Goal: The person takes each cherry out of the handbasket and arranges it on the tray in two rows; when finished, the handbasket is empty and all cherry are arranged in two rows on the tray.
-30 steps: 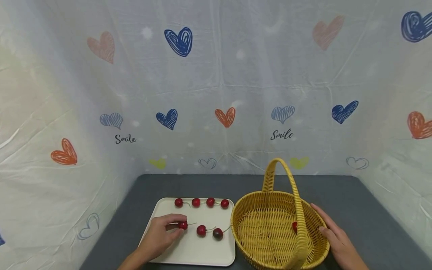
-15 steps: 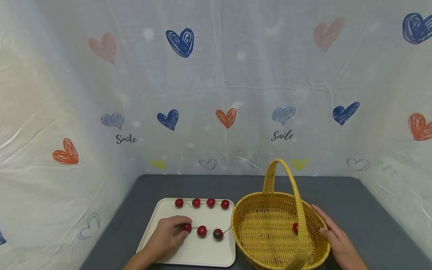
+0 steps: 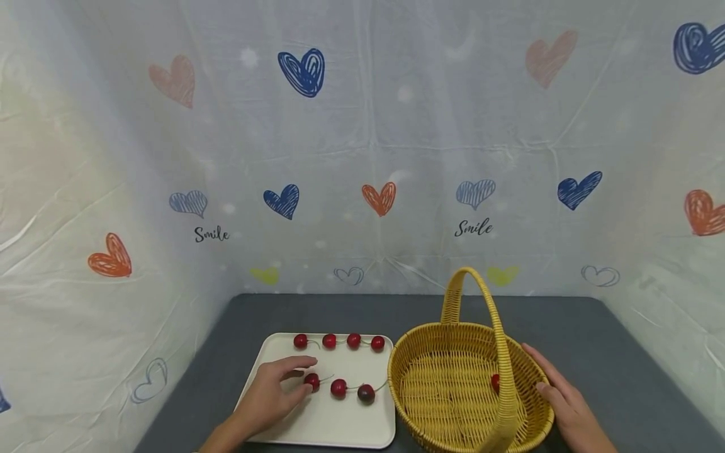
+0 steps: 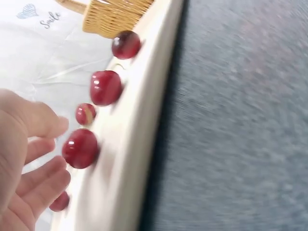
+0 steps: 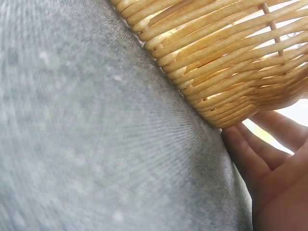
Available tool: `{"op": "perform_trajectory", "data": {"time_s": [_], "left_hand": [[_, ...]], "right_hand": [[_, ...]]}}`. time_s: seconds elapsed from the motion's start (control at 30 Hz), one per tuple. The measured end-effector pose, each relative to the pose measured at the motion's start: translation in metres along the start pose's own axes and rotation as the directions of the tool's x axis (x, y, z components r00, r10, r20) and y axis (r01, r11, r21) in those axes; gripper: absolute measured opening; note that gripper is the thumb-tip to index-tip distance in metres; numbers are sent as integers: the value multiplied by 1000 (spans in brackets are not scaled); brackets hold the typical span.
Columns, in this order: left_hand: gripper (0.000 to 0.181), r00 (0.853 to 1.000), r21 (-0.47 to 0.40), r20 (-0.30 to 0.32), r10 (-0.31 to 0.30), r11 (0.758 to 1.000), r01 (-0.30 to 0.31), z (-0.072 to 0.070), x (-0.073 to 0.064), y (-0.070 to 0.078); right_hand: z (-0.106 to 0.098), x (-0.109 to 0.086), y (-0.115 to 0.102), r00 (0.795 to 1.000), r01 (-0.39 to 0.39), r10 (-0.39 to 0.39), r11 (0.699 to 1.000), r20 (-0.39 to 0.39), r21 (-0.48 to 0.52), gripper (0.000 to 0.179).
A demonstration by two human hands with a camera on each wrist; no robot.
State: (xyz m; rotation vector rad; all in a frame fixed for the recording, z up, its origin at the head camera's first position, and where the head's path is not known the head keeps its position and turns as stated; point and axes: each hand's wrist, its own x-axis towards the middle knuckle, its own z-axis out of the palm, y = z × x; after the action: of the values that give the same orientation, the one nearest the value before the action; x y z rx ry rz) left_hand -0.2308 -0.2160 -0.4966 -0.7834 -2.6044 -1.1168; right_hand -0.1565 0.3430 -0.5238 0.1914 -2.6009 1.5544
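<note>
My left hand [image 3: 270, 393] is over the white tray [image 3: 340, 428], its thumb and fingers spread about a red cherry [image 3: 311, 381] with a stem. In the left wrist view a narrow gap shows between the fingers and that cherry [image 4: 81, 148]. Two more cherries, one bright red [image 3: 338, 388] and one darker [image 3: 365, 394], lie to its right in the same row. My right hand [image 3: 572, 406] holds the right side of the yellow wicker basket [image 3: 442, 390], thumb over the rim and fingers along the outer wall. Inside the basket, a red cherry [image 3: 495, 382] is partly hidden behind the handle.
Several cherries [image 3: 354, 341] line the tray's far edge, stems to the right. The basket's tall arched handle [image 3: 501, 352] rises above its rim, close beside the tray. A dark grey tabletop [image 3: 317, 309] ends at a pale curtain [image 3: 317, 138] printed with hearts.
The left hand moved right with its fingers at the near-left cherry, then drew back a little left, its fingers now parted from it. The right hand and basket stayed put.
</note>
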Motion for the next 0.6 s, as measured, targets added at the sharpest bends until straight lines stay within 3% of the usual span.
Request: {"op": "perform_trajectory", "data": {"time_s": [0.17, 0.3, 0.47, 0.6], "left_hand": [[45, 999, -62, -41, 23, 998, -25, -5, 7, 14], [44, 999, -248, 32, 22, 969, -14, -5, 18, 34], [43, 981, -493, 194, 16, 866, 83, 4, 34, 62], [43, 959, -624, 268, 95, 775, 97, 20, 50, 85]], "right_hand": [[0, 1, 0, 1000, -19, 19, 1000, 1, -10, 56], [0, 1, 1, 1000, -26, 26, 1000, 8, -4, 56], [0, 0, -1, 1000, -28, 28, 1000, 13, 14, 56], [1, 0, -2, 1000, -27, 26, 1000, 9, 15, 56]]}}
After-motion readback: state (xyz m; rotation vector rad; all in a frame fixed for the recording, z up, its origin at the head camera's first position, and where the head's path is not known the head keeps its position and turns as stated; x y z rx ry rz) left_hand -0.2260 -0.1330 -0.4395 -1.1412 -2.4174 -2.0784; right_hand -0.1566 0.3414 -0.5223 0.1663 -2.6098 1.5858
